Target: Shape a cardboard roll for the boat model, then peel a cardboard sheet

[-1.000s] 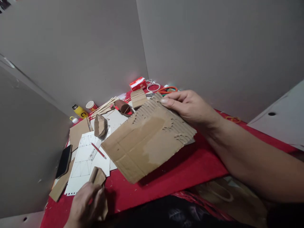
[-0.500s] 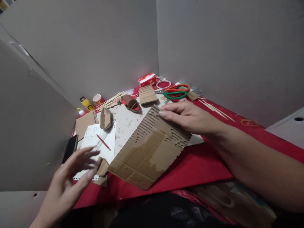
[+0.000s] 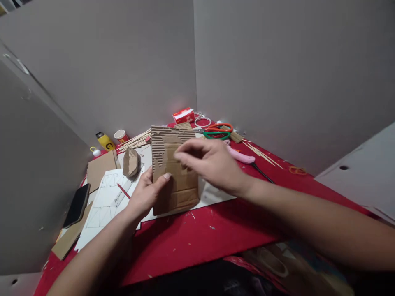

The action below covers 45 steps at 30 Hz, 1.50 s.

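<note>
A brown piece of cardboard (image 3: pixel 185 185) stands nearly upright in front of me, with bare corrugated ridges along its top and upper left and smooth paper below. My left hand (image 3: pixel 146 193) grips its left edge, thumb on the near face and the other fingers behind. Over the upper middle of that face is my right hand (image 3: pixel 212 164), slightly blurred, its fingertips curled into a pinch. Whether they hold a bit of the paper is hidden. A folded cardboard piece (image 3: pixel 131 162) lies left of the held sheet.
On the red table (image 3: pixel 185 242) are drawn paper (image 3: pixel 101 205), a pencil (image 3: pixel 123 191), a phone (image 3: pixel 76 205), and scissors (image 3: pixel 217 133). A pink-handled tool (image 3: pixel 242 156) and thin sticks (image 3: pixel 262 152) lie right. A cup (image 3: pixel 121 135) and yellow bottle (image 3: pixel 105 141) stand by grey walls.
My left hand has gone from open and empty to gripping the cardboard's left edge. The sheet has turned more upright. My right hand has left its top corner and moved over its face.
</note>
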Motion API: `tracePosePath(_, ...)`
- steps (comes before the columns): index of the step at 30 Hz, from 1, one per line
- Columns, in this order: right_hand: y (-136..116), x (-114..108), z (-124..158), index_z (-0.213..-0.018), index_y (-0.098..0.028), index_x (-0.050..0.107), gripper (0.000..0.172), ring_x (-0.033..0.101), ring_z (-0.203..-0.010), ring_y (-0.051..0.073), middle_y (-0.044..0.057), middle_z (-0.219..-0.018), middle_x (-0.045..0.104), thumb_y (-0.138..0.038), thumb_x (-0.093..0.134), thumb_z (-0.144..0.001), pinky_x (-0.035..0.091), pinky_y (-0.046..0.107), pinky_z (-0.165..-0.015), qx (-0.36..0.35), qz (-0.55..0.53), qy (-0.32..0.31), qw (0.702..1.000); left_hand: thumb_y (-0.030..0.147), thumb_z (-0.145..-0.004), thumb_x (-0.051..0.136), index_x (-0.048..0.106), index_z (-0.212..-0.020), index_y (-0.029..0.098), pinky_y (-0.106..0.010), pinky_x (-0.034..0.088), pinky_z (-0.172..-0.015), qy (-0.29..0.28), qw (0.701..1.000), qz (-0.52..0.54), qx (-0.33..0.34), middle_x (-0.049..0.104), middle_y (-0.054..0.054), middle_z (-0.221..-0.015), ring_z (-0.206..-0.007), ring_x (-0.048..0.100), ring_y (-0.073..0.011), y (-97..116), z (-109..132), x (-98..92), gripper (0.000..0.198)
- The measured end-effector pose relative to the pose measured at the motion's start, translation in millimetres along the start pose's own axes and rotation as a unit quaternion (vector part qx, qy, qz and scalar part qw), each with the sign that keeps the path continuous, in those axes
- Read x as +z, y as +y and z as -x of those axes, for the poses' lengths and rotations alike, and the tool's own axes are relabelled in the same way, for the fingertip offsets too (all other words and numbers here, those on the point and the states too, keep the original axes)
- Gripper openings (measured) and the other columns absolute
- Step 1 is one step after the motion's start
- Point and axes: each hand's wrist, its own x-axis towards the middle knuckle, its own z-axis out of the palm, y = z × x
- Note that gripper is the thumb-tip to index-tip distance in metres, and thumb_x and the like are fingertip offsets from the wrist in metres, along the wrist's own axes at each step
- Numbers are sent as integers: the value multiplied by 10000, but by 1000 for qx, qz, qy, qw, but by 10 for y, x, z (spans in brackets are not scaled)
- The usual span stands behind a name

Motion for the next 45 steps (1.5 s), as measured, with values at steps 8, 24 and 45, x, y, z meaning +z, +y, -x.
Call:
tracePosePath(8,212,563,-136,-762,-150,682,31,602,-628,114,5,-700,690,-179,673,-757,470,233,-596,46,-6,-40,998,219,-864,563,582,-1207,194,-336,404,-1012,40,991,-79,101,645,-57,-1223,-1173,552,-229,-98,-132,-44,345)
tracePosePath(24,202,779,-400,-755,-160,700,107,626,-639,107,-8,-713,712,-100,623,-800,482,226,-627,-15,68,-149,986,112,-904,431,468,-1227,164,-328,440,-975,127,944,-228,203,619,-97,-1159,-1116,573,-195,-310,-227,-266,329)
tracePosePath(45,461,695,-337,-880,-175,667,53,632,-733,136,34,-809,694,-165,639,-837,505,259,-681,-143,79,-131,978,180,-923,476,540,-1219,184,-336,411,-1002,63,979,-122,150,633,-63,-1213,-1160,546,-209,-204,-246,-297,303)
